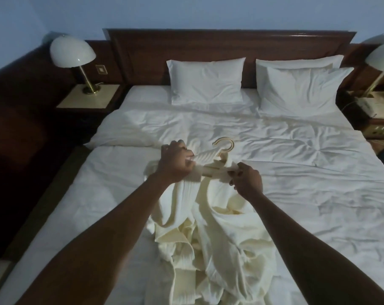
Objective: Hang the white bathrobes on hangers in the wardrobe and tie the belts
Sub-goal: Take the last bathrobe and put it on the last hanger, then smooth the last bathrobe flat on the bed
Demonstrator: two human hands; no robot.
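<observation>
A cream-white bathrobe (pixel 210 225) lies crumpled lengthwise on the bed (pixel 296 172), its collar end toward the pillows. A pale wooden hanger (pixel 223 148) sits in the collar, its hook pointing at the headboard. My left hand (pixel 175 160) grips the robe's left shoulder over the hanger's left end. My right hand (pixel 245 178) pinches the robe's collar fabric at the hanger's right side. The hanger's arms are mostly hidden under cloth. No belt can be told apart from the folds, and no wardrobe is in view.
Two white pillows (pixel 206 80) lean on the dark wooden headboard (pixel 228 45). A domed lamp (pixel 73 51) stands on the left bedside table (pixel 87 97). Another lamp (pixel 382 58) and clutter sit on the right table. Dark floor runs along the bed's left side.
</observation>
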